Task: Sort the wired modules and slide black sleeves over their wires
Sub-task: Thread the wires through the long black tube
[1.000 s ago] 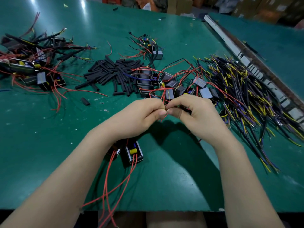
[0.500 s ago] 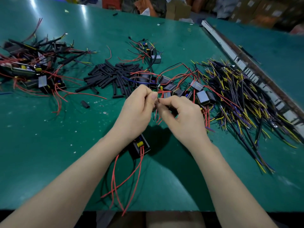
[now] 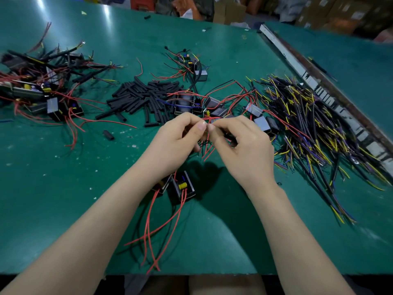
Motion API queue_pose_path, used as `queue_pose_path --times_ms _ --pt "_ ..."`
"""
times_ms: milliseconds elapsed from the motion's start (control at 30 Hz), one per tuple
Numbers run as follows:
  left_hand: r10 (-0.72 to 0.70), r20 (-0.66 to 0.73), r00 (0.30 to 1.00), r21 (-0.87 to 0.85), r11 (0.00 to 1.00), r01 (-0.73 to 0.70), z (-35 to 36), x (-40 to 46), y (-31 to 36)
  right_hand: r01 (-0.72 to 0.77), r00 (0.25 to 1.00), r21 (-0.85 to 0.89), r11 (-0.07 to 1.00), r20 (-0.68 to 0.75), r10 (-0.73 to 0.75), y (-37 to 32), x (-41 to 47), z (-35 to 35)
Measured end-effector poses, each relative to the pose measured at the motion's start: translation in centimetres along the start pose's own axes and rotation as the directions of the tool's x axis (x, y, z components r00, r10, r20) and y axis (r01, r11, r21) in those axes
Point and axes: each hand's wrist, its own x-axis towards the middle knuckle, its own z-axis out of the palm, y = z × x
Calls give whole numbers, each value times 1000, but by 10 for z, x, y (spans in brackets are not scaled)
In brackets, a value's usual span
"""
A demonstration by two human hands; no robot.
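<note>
My left hand [image 3: 178, 141] and my right hand [image 3: 242, 145] meet fingertip to fingertip above the green table [image 3: 53, 188], both pinching thin red wires [image 3: 207, 149] that hang down between them. What else the right fingers hold is hidden. Below my left wrist lie two small black modules [image 3: 182, 187] with yellow parts and long red and black wires trailing toward the near edge. A pile of black sleeves [image 3: 144, 99] lies beyond my hands. More wired modules [image 3: 214, 107] cluster just behind my fingers.
A tangle of modules with sleeved wires [image 3: 42, 86] sits at the far left. A big heap of black, yellow and purple wires [image 3: 319, 128] fills the right. A small module group [image 3: 191, 64] lies further back. A metal rail [image 3: 319, 81] runs along the right edge.
Both hands moved away from me toward the module cluster, still pinching the red wires. The two modules under my left wrist show more fully now.
</note>
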Motion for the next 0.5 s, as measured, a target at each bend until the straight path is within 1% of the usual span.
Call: queue_pose_path --times_ms 67,133,233,333,400,467,500 --pt "10 23 1000 -25 1000 -9 -3 1 1 -5 1000 31 1000 -2 5 2 1 -1" --pt "22 23 999 -20 1000 -22 -5 0 1 16 1000 16 1000 12 -16 2 2 -3" --pt "43 -14 999 100 994 -41 -6 0 -1 61 998 -50 997 36 -59 1 3 -5" --pt "70 -9 998 149 986 -68 -6 0 -3 67 997 -98 993 53 -62 1 2 -5" --pt "157 -6 988 265 953 -150 -7 -1 -3 83 995 -135 987 62 -76 0 2 -5" --pt "279 10 960 408 875 -259 -9 -1 -3 120 991 -155 981 84 -108 1 3 -5" --pt "316 29 948 457 840 -294 -9 -1 -3 141 987 -146 979 102 -127 3 3 -5"
